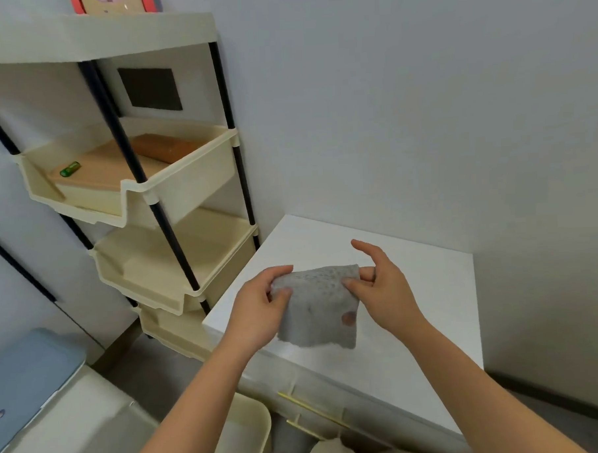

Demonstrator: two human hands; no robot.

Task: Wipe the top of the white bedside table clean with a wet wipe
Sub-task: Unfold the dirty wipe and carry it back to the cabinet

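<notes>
A grey dotted wet wipe (320,309) with a brownish stain near its lower right hangs spread out above the white bedside table (430,289). My left hand (260,306) pinches its upper left corner between thumb and fingers. My right hand (384,287) pinches its upper right corner with thumb and middle fingers, the index finger raised. The wipe is held in the air, a little above the table top. The table top looks bare and white.
A cream tiered rack (146,205) with black posts stands left of the table, against the wall. A cream bin (245,430) sits below near my left forearm. A blue-lidded container (27,385) is at the far left. Walls close off the table's back and right.
</notes>
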